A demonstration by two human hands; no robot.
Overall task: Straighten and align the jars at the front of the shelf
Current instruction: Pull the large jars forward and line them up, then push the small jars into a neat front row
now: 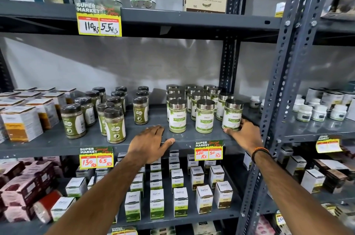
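Three green-labelled jars with silver lids stand at the front of the middle shelf (57,145): a left jar (177,116), a middle jar (205,116) and a right jar (232,114). My right hand (244,132) wraps around the base of the right jar, which leans slightly. My left hand (151,143) lies flat on the shelf edge, fingers spread, just left of the left jar and not touching it. More silver-lidded jars (192,93) stand in rows behind.
Dark-lidded green powder jars (114,123) stand left of my left hand. White boxes (23,122) fill the shelf's far left. A grey upright post (278,88) rises right of the right jar. Price tags (209,150) hang on the shelf edge. Small white boxes (180,201) fill the shelf below.
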